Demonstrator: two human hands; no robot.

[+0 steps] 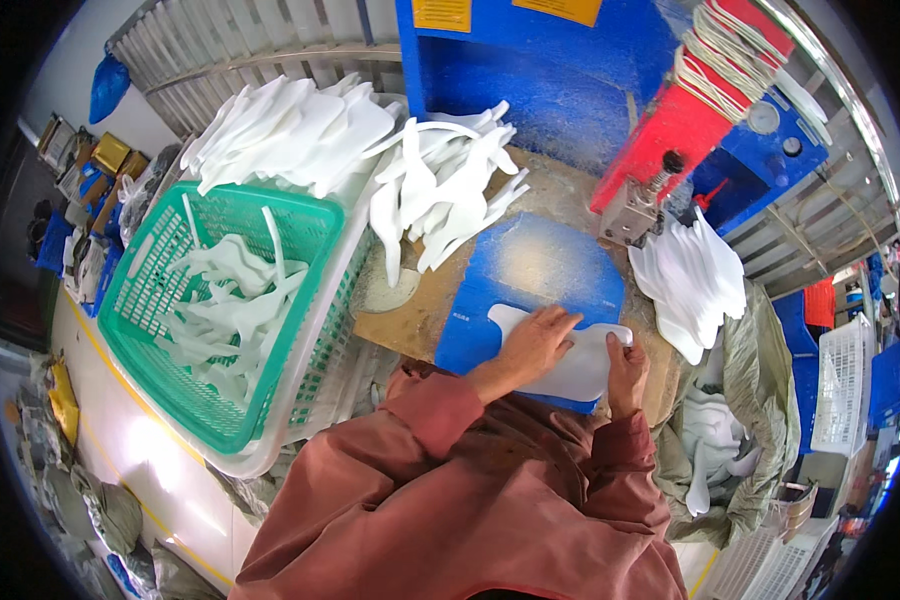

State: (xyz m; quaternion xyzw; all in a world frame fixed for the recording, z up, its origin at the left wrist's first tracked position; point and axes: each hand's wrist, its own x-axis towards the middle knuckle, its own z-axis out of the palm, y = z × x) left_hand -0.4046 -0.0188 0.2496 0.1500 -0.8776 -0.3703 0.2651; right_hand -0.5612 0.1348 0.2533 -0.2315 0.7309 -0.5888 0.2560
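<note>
Hands press one flat white curved plastic cut-out (570,362) onto the dusty blue work plate (530,270), left hand (535,345) spread flat on it and right hand (625,370) pinching its edge, apparently squaring it under the red press head (670,130), which needs careful alignment.
</note>
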